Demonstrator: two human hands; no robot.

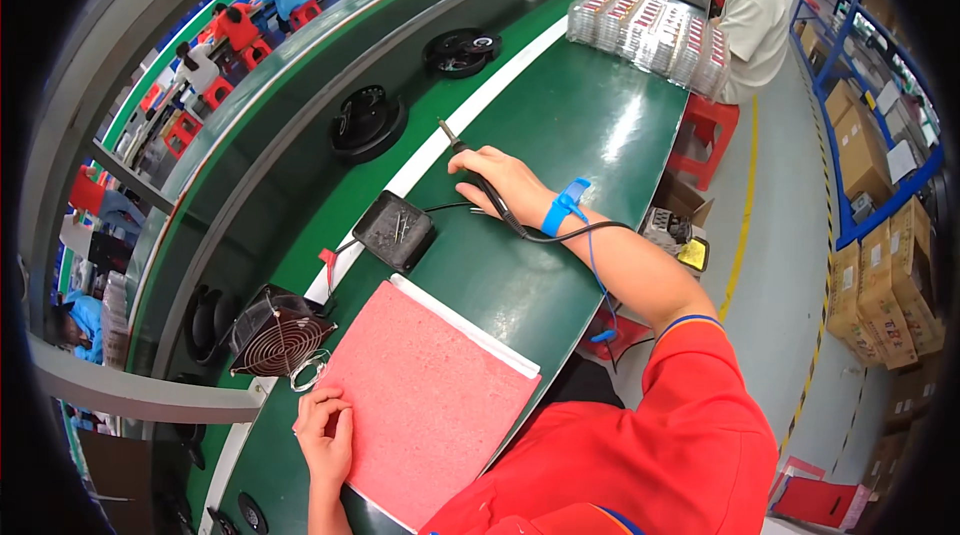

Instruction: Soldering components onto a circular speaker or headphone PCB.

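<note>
My right hand (pixel 505 180) is closed around a soldering iron (pixel 488 193). Its metal tip points up and left, above the white strip along the bench. A blue wrist strap (pixel 566 207) with a thin cord circles that wrist. At the left edge of a pink mat (pixel 435 400), my left hand (pixel 328 430) lies with fingers curled toward the thumb; whatever they may hold is hidden. Just beyond its fingertips is a small coil of silvery wire (pixel 308 372). Between the hands, a black tray (pixel 393 231) contains a few thin metal pieces.
A small fan with a wire guard (pixel 284 345) stands left of the mat. Stacked clear plastic trays (pixel 650 33) fill the bench's far end, beside a seated person in white. Black round parts (pixel 367 123) lie along the green belt. Cartons (pixel 885 280) line the right aisle.
</note>
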